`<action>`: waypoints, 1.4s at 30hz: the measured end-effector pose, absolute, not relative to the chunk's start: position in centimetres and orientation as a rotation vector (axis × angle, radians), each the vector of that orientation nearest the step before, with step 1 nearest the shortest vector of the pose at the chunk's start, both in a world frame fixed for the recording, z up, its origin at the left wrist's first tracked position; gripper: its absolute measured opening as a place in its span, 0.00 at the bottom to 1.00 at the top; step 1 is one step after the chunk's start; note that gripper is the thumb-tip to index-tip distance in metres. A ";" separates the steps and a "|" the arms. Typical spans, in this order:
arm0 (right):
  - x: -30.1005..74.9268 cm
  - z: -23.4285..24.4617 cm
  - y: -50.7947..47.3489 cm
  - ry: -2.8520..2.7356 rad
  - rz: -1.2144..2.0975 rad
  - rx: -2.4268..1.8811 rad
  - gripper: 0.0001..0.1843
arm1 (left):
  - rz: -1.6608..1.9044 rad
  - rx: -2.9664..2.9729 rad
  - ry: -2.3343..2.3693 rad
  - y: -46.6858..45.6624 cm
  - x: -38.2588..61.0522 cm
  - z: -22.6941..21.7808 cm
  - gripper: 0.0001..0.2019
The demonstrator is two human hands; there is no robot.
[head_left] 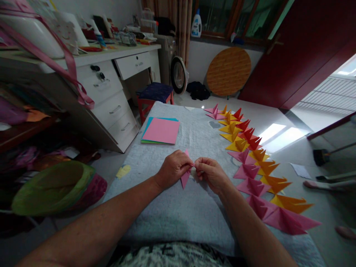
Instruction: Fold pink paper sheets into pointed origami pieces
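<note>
Left hand (175,165), right hand (210,172), pinched pink folded paper (185,179), middle hidden

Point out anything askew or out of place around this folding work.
The paper stack is askew: blue and green edges show unevenly beneath the pink top sheet. Behind, the washing machine has its round door open, a dark heap on the floor beside it.

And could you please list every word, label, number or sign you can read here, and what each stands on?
Patterned clothing: possibly "TE", blurred.
Large white blue-capped bottle: label too small and blurred to read.
Smaller blue-and-white bottle: any print unreadable.
Nothing else legible.
</note>
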State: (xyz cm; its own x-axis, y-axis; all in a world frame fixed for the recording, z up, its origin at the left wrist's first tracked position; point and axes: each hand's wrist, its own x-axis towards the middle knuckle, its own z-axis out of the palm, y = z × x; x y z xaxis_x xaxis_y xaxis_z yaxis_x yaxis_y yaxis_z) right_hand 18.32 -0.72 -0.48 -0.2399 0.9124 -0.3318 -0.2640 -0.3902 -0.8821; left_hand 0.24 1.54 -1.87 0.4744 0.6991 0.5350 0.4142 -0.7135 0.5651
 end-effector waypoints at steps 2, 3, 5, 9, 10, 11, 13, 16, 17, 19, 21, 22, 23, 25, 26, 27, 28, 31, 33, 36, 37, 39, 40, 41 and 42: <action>18.2 -0.4 -0.7 -0.899 1.750 -1.120 0.17 | 1.110 2.357 0.941 1.6 0.2 -2.0 0.05; 18.2 -0.4 -0.7 -0.898 1.749 -1.117 0.18 | 1.111 2.349 0.940 1.6 0.2 -2.0 0.05; 18.2 -0.4 -0.7 -0.890 1.755 -1.115 0.19 | 1.117 2.328 0.939 1.6 0.3 -1.9 0.04; 18.2 -0.3 -0.7 -0.892 1.743 -1.121 0.20 | 1.112 2.278 0.930 1.5 0.2 -1.6 0.04; 18.2 -0.3 -0.7 -0.897 1.731 -1.126 0.20 | 1.101 2.271 0.925 1.5 0.2 -1.5 0.04; 18.2 -0.2 -0.7 -0.902 1.719 -1.129 0.19 | 1.091 2.268 0.919 1.5 0.2 -1.4 0.04; 18.2 -0.2 -0.7 -0.913 1.699 -1.133 0.19 | 1.086 2.267 0.903 1.5 0.1 -1.2 0.04; 18.2 -0.2 -0.7 -0.933 1.682 -1.137 0.20 | 1.102 2.265 0.882 1.6 0.1 -1.2 0.05; 18.2 -0.2 -0.7 -0.940 1.673 -1.137 0.19 | 1.108 2.260 0.878 1.6 0.1 -1.2 0.05; 18.3 -0.2 -0.7 -0.950 1.654 -1.131 0.19 | 1.107 2.241 0.881 1.6 0.2 -1.2 0.06; 18.3 -0.3 -0.7 -0.963 1.635 -1.125 0.18 | 1.105 2.215 0.886 1.6 0.3 -1.3 0.05; 18.3 -0.3 -0.7 -0.968 1.627 -1.124 0.18 | 1.104 2.204 0.887 1.6 0.3 -1.3 0.05; 18.4 -0.3 -0.7 -0.971 1.620 -1.124 0.17 | 1.101 2.197 0.884 1.6 0.3 -1.3 0.05; 18.4 -0.3 -0.7 -0.973 1.611 -1.131 0.17 | 1.100 2.190 0.876 1.7 0.3 -1.4 0.04; 18.4 -0.3 -0.7 -0.974 1.609 -1.136 0.17 | 1.100 2.187 0.874 1.7 0.3 -1.4 0.04; 18.4 -0.3 -0.7 -0.978 1.607 -1.139 0.16 | 1.100 2.184 0.875 1.7 0.3 -1.4 0.04; 18.4 -0.2 -0.7 -0.985 1.606 -1.143 0.16 | 1.103 2.182 0.877 1.7 0.3 -1.3 0.05; 18.3 -0.1 -0.7 -0.996 1.605 -1.144 0.17 | 1.115 2.176 0.885 1.7 0.4 -1.3 0.07; 18.2 0.0 -0.7 -0.991 1.614 -1.140 0.17 | 1.123 2.177 0.879 1.7 0.4 -1.3 0.07; 18.1 0.2 -0.8 -0.995 1.628 -1.128 0.17 | 1.129 2.184 0.865 1.7 0.4 -1.2 0.07; 18.1 0.2 -0.8 -1.001 1.627 -1.120 0.18 | 1.128 2.182 0.866 1.7 0.4 -1.2 0.07; 18.0 0.2 -0.8 -1.021 1.599 -1.100 0.18 | 1.119 2.166 0.881 1.6 0.4 -1.2 0.08; 18.0 0.1 -0.8 -1.038 1.572 -1.088 0.18 | 1.113 2.153 0.890 1.6 0.4 -1.2 0.08; 18.0 0.1 -0.8 -1.060 1.539 -1.079 0.17 | 1.108 2.140 0.896 1.6 0.4 -1.2 0.08; 18.0 0.0 -0.8 -1.089 1.503 -1.073 0.17 | 1.109 2.126 0.905 1.6 0.4 -1.2 0.08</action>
